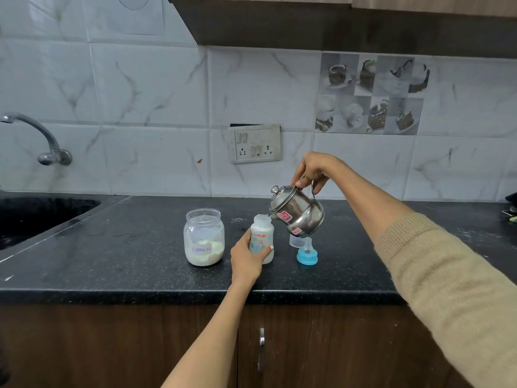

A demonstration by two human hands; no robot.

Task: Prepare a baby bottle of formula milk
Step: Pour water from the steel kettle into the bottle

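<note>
Your left hand (247, 256) curls round the baby bottle (262, 238) at frame centre on the black speckled counter (134, 247); your right hand (313, 170) grips the tilted steel kettle (298, 211), beneath marble-tiled wall (156, 88)

Left arm: bare forearm, reaching up and forward from the lower middle of the view.
Left hand (246, 256): low over the worktop (112, 247), fingers and thumb curled round the baby bottle (262, 238), thumb across its front.
Right arm: beige knitted sleeve (447, 289) from the lower right, cuff short of the wrist, forearm angled up and left.
Right hand (314, 170): raised, wrist bent down, fingers hooked on the handle of the tilted steel kettle (298, 210).
</note>
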